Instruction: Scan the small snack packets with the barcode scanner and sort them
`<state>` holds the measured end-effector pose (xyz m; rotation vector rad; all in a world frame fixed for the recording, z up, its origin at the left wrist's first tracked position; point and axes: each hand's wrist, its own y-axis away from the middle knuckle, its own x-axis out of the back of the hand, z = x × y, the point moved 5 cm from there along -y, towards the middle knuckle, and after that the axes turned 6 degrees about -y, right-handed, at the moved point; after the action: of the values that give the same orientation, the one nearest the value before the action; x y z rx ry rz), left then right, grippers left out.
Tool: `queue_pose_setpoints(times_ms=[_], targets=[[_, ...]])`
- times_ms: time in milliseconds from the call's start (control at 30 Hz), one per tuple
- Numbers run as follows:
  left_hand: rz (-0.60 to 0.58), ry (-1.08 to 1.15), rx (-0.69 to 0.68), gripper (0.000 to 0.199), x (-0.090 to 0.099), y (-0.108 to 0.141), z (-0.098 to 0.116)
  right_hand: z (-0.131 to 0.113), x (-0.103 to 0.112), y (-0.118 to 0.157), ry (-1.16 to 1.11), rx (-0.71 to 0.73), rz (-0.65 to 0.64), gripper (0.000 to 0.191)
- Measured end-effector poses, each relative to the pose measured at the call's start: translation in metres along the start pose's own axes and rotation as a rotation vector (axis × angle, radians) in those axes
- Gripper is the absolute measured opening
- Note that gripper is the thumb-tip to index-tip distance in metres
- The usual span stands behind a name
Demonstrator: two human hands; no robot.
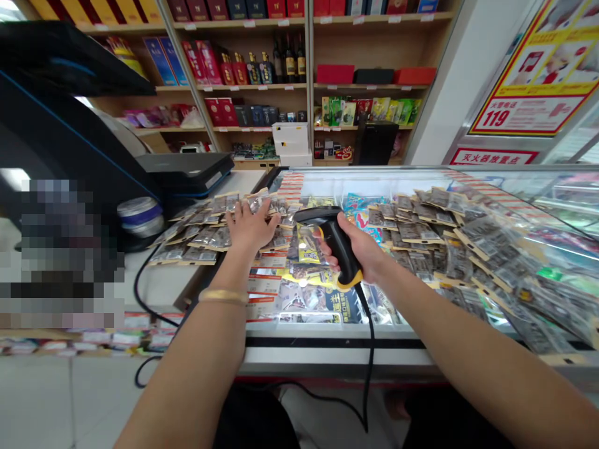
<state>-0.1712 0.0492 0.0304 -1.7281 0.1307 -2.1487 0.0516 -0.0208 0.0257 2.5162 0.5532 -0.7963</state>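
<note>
My right hand [358,249] is wrapped round the grip of a black and yellow barcode scanner [344,246], held above a glass-topped freezer [309,330]. The scanner's head points left, toward my other hand, and its cable hangs from the bottom of the grip. With fingers spread, my left hand [251,227] rests on a pile of small clear snack packets [201,227] with tan edges. That pile lies across the counter and the freezer's left side. A second heap of similar packets [449,243] covers the right part of the freezer top.
A black checkout terminal [70,125] and a dark scale [187,171] stand at the left, beside a roll of tape [140,215]. The scanner's cable [367,374] loops down in front of the freezer. Stocked shelves [253,87] line the back wall.
</note>
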Motion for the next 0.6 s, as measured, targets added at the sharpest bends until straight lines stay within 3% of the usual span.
queue_pose_setpoints(times_ms=[333,500,600], targets=[[0.116,0.209,0.061,0.012,0.014,0.004,0.002,0.006,0.015,0.01,-0.022,0.014,0.025,0.056],[0.218,0.406,0.133,0.06,0.02,0.01,0.008,0.009,0.015,0.012,0.005,0.026,0.03,0.055],[0.091,0.763,0.214,0.039,0.008,0.016,0.017,0.006,0.014,0.014,0.016,0.053,0.023,0.057]])
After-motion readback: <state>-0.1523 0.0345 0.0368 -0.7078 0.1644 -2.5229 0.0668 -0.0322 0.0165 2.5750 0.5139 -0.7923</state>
